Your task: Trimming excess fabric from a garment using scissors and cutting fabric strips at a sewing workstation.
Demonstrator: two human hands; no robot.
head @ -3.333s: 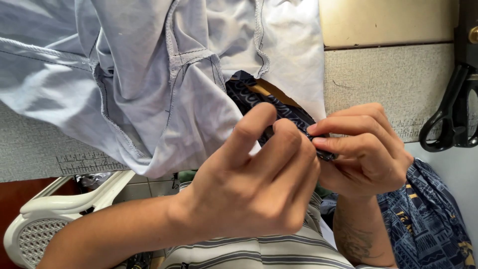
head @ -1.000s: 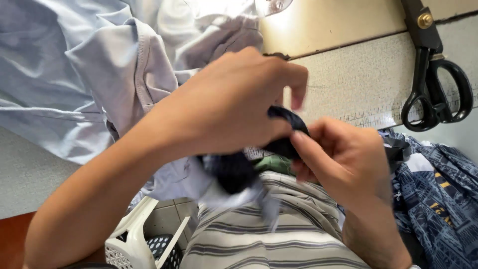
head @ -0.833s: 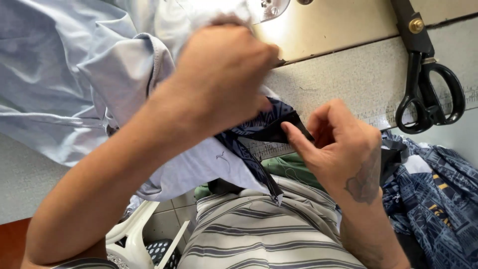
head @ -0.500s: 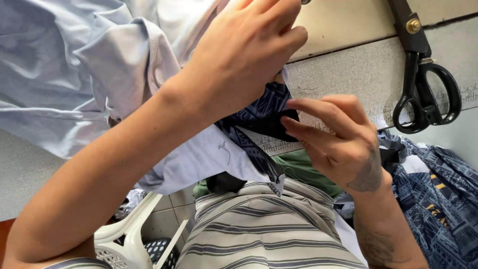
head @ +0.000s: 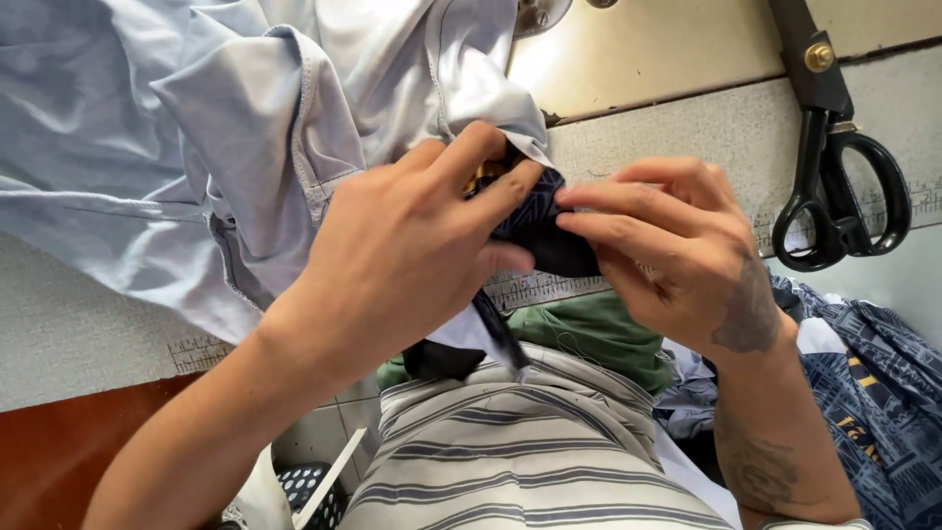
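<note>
Dark navy patterned fabric [head: 535, 221] is sitting pinched between both hands just over the near edge of the counter [head: 687, 128], pressed up against the hem of a pale blue garment [head: 196, 147] that is spreading across the counter's left half. The left hand [head: 412, 245] is clamping the dark piece from above, thumb and forefinger closing on its top edge, while the right hand [head: 677, 255] is gripping its right side with fingertips drawn together; the two hands are almost touching. Half a second ago the left hand was riding higher and covering the piece, and the right was working lower down; now both are settling level on the same small fold, and the camera is steadying. I am judging this as the piece being lined up against the pale blue cloth rather than simply being handled loose.

Grey speckled counter surface is showing a printed ruler strip along its near edge, partly hidden by the hands. Black-handled shears [head: 834, 167] are lying toward the far right corner, well apart from the hands. A green cloth [head: 589, 334] is bunching on the person's striped lap, blue patterned fabric [head: 873, 383] is piling at the right, and a white perforated basket [head: 304, 491] is standing below the counter's edge.
</note>
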